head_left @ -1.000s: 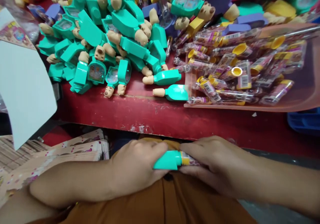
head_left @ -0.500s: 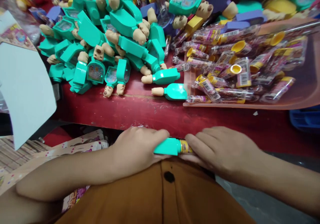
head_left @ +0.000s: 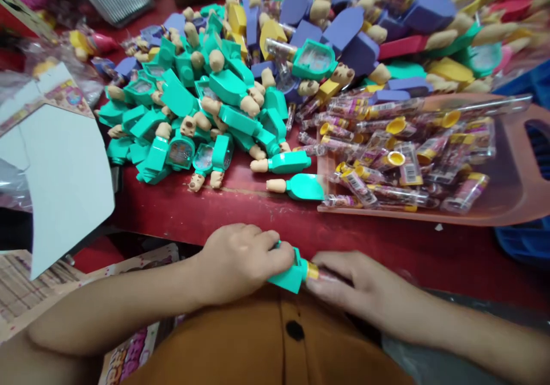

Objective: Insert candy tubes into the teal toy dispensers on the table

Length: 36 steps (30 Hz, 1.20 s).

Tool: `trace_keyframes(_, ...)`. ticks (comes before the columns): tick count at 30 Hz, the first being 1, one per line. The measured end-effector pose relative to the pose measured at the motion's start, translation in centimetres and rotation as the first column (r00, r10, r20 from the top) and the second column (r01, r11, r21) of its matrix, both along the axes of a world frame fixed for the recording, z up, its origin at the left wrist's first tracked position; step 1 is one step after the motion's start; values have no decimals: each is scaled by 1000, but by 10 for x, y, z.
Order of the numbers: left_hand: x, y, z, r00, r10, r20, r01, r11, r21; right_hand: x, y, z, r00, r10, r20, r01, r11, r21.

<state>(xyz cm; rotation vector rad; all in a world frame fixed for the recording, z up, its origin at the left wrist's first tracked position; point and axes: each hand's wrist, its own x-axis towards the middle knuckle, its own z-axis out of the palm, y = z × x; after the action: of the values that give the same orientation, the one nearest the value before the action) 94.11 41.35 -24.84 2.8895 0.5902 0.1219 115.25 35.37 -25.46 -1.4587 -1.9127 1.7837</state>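
Observation:
My left hand (head_left: 243,263) grips a teal plastic toy piece (head_left: 289,273) at the edge of the red table, close to my body. My right hand (head_left: 350,282) closes around a clear candy tube (head_left: 322,275) with a printed label. The tube's end sits in the teal piece, and my fingers hide most of the tube. Ahead lies a heap of teal toy parts with tan paw-shaped ends (head_left: 193,110). A salmon-pink plastic tray (head_left: 511,201) holds several clear tubes with yellow caps (head_left: 399,156).
The red table (head_left: 240,216) bears everything. Purple and yellow toy parts (head_left: 344,30) fill the far side. A white card sheet (head_left: 69,179) stands at the left, printed cards (head_left: 133,353) lie below the table edge, and a blue crate (head_left: 522,242) sits at the right.
My view has tilted upward, showing more of the far table. Both hands have dropped lower, the teal piece now slants, and my right hand wraps the tube more closely.

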Motion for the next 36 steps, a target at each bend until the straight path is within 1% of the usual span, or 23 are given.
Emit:
trace_keyframes(2, 2, 11, -5, 989, 89, 115, -99, 992, 77, 2, 20, 2, 993, -87, -79, 76, 988, -131)
trace_keyframes(3, 4, 19, -8, 966, 176, 187, -196, 976, 97, 3, 34, 3, 985, -156, -70, 148, 983, -108)
trace_keyframes(4, 7, 27, -12, 923, 278, 267, -315, 943, 106, 4, 50, 5, 969, -244, -36, 243, 969, -40)
trace_keyframes(6, 16, 44, -21, 793, 459, 400, -531, 843, 86, 9, 86, 9, 908, -418, -13, 415, 897, 153)
trace_keyframes(8, 29, 60, -30, 731, 564, 385, -621, 783, 32, 16, 122, 11, 874, -483, -55, 468, 805, 364)
trace_keyframes(10, 44, 73, -38, 776, 590, 224, -605, 797, -3, 24, 150, 9, 913, -406, -30, 352, 750, 560)
trace_keyframes(12, 58, 84, -44, 829, 558, 33, -558, 830, -21, 29, 165, 2, 935, -294, 199, 80, 719, 690)
trace_keyframes(13, 64, 88, -45, 841, 541, -36, -541, 840, -23, 29, 168, -4, 897, -257, 360, -81, 703, 706)
trace_keyframes(15, 70, 94, -45, 855, 509, -99, -513, 858, -13, 26, 167, -16, 730, -233, 642, -346, 684, 642)
trace_keyframes(17, 68, 95, -41, 875, 477, -81, -479, 878, -7, 19, 162, -27, 568, -209, 796, -505, 675, 538)
trace_keyframes(19, 56, 90, -34, 905, 426, 20, -424, 903, -65, 14, 157, -31, 504, -158, 849, -601, 642, 476)
trace_keyframes(21, 37, 80, -26, 878, 453, 156, -417, 883, -215, 16, 150, -26, 526, -186, 830, -611, 596, 521)
trace_keyframes(22, 27, 74, -21, 838, 505, 208, -433, 847, -309, 20, 145, -21, 574, -239, 783, -570, 570, 592)
trace_keyframes(24, 9, 61, -13, 743, 628, 232, -459, 730, -507, 29, 129, -8, 742, -282, 608, -427, 501, 753)
trace_keyframes(25, 2, 55, -10, 719, 665, 205, -444, 665, -600, 33, 119, -1, 838, -233, 494, -348, 468, 812)
trace_keyframes(26, -3, 50, -7, 716, 678, 167, -408, 601, -687, 37, 108, 5, 911, -134, 390, -294, 453, 842)
trace_keyframes(27, -6, 45, -5, 733, 668, 126, -358, 537, -764, 39, 97, 10, 943, -45, 329, -278, 436, 856)
trace_keyframes(29, -7, 38, -4, 787, 614, 57, -268, 424, -865, 37, 77, 15, 943, 59, 328, -324, 395, 860)
trace_keyframes(30, -7, 35, -3, 811, 584, 35, -245, 393, -886, 34, 68, 17, 931, 61, 360, -357, 360, 862)
trace_keyframes(31, -5, 33, -3, 831, 556, 14, -241, 382, -892, 30, 61, 17, 919, 51, 392, -387, 318, 866)
trace_keyframes(34, -2, 24, -1, 889, 452, -78, -284, 410, -867, 21, 45, 17, 899, 36, 437, -436, 185, 881)
trace_keyframes(35, -2, 20, 0, 905, 410, -112, -299, 427, -854, 19, 41, 18, 896, 36, 443, -442, 159, 883)
trace_keyframes(36, -3, 16, 0, 920, 369, -131, -303, 456, -837, 17, 36, 19, 893, 42, 447, -448, 158, 880)
